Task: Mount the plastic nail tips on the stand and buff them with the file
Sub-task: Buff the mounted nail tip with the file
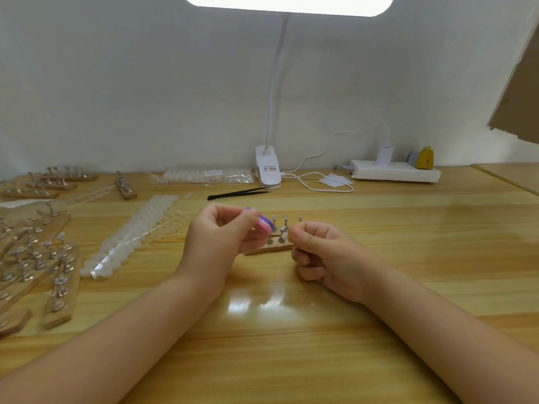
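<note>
At the far left of the desk [320,360] lie many wooden stands [58,290] with metal holders, some in a heap near the edge and a few more [70,177] farther back by the wall. Just to their right, strips of clear nail tips [128,237] run diagonally across the wood, and a sealed bag of further tips [207,175] lies behind them against the wall. Black tweezers [237,193] rest in front of that bag.

Near the middle, the left hand [215,240] is raised off the desk with its fingers curled, pinching a small buffing file [265,224] of pink, white and purple layers between thumb and fingertips. The file's edge sits just beside the metal holders of the working stand [269,247], a short wooden bar lying on the desk between the two hands. The right hand [323,255] is also curled, its thumb and forefinger pinched together right at one of the stand's holders [283,230]; something small and pale seems to be held there, probably a nail tip, but it is too small and blurred to be sure.

Behind the hands, a white clip lamp [268,167] stands at the wall, its lit head overhead. Its cable [320,185] trails right to a white power strip [396,172], with a small yellow object [424,158] beside it.
</note>
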### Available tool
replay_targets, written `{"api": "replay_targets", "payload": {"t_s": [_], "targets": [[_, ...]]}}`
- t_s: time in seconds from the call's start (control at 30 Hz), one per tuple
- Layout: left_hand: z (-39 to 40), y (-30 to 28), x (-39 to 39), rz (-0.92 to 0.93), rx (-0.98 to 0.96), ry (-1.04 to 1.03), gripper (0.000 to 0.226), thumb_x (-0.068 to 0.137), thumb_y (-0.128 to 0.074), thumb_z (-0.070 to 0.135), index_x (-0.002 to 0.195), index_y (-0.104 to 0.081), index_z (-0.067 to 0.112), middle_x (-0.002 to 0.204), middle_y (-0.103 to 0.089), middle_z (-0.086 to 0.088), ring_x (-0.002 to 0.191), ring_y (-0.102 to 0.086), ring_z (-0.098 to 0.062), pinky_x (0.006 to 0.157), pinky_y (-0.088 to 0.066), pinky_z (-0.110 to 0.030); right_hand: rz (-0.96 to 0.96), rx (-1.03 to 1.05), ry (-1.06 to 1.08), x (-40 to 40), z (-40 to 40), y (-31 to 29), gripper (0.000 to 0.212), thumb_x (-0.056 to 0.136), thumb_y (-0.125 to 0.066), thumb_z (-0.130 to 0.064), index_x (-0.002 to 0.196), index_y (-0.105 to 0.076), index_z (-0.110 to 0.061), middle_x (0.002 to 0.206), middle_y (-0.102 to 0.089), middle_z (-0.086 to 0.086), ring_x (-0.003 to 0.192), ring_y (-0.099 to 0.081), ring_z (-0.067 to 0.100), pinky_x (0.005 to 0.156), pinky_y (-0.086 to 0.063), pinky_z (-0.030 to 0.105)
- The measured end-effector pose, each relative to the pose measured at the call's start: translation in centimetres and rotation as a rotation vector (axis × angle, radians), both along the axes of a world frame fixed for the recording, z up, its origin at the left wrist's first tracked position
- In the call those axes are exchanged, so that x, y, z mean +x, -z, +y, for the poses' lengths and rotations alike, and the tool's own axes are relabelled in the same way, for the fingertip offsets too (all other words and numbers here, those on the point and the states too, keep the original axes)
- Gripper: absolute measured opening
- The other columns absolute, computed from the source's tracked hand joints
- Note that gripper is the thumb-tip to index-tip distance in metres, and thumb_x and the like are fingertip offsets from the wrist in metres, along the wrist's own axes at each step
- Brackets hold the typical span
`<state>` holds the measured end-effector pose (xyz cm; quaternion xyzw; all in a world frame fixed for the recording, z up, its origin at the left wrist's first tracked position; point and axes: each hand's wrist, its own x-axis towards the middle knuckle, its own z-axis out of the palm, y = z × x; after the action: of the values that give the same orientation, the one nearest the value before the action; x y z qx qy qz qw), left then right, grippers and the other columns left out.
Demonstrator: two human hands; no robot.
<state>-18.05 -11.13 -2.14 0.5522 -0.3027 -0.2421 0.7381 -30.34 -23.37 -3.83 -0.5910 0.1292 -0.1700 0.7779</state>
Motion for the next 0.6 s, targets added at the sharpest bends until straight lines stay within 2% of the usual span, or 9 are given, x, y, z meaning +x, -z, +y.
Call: {"api": "replay_targets", "payload": {"t_s": [0.2,0.37,0.6], "targets": [[-0.2,0.5,-0.8,-0.219,0.082,0.108,0.019,0.082,-0.072,0.008,0.091,-0.056,0.001,0.066,-0.07,-0.008,0.063,-0.07,-0.023,0.057,-0.056,-0.027,0.004,-0.015,0.002,0.0,-0.1,0.0,0.014,0.08,-0.061,-0.022,0.081,-0.057,-0.009,0.059,-0.051,-0.005,0.052,-0.037,0.005,0.038,-0.025,0.014],[-0.1,0.2,0.4,0.031,-0.002,0.007,0.018,0.084,-0.069,0.01,0.094,-0.056,0.003,0.074,-0.071,-0.014,0.071,-0.071,-0.027,0.061,-0.057,-0.03,0.002,-0.032,-0.028,0.0,0.2,-0.1,0.011,0.079,-0.061,-0.021,0.078,-0.06,-0.01,0.058,-0.053,-0.008,0.052,-0.039,0.005,0.038,-0.026,0.013],[-0.2,0.3,0.0,-0.018,0.113,0.22,0.027,0.071,-0.074,0.015,0.089,-0.06,0.002,0.064,-0.066,-0.012,0.057,-0.064,-0.022,0.05,-0.052,-0.026,0.004,-0.064,-0.03,0.0,0.0,0.1,0.012,0.08,-0.061,-0.023,0.079,-0.062,-0.012,0.064,-0.058,-0.004,0.054,-0.039,0.005,0.039,-0.029,0.013]]}}
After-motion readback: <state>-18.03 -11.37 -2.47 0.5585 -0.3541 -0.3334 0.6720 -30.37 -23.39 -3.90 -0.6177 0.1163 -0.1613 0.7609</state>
